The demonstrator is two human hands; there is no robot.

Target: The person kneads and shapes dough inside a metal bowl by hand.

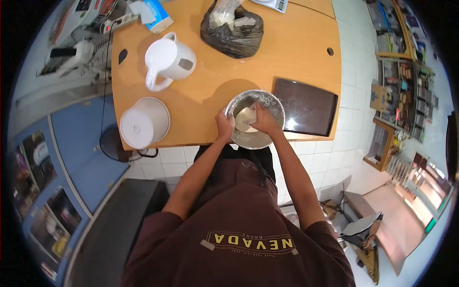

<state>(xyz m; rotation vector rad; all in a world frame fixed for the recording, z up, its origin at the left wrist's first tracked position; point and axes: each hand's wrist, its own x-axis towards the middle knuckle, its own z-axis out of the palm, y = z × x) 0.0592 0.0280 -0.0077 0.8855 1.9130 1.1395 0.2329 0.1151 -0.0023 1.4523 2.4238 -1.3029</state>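
Note:
A metal mixing bowl stands at the front edge of the wooden table, its inner wall smeared with flour. In it lies a pale ball of dough. My left hand grips the bowl's left rim. Reaching inside from the right, my right hand has its fingers curled against the dough; some fingertips are hidden. Immediately right of the bowl is a dark rectangular baking tray with pale dusting on it.
On the table are a white electric kettle, a white lidded tub, a black plastic bag with clear bags in it, a blue-and-white box and part of a white scale. A black cable runs down the left edge.

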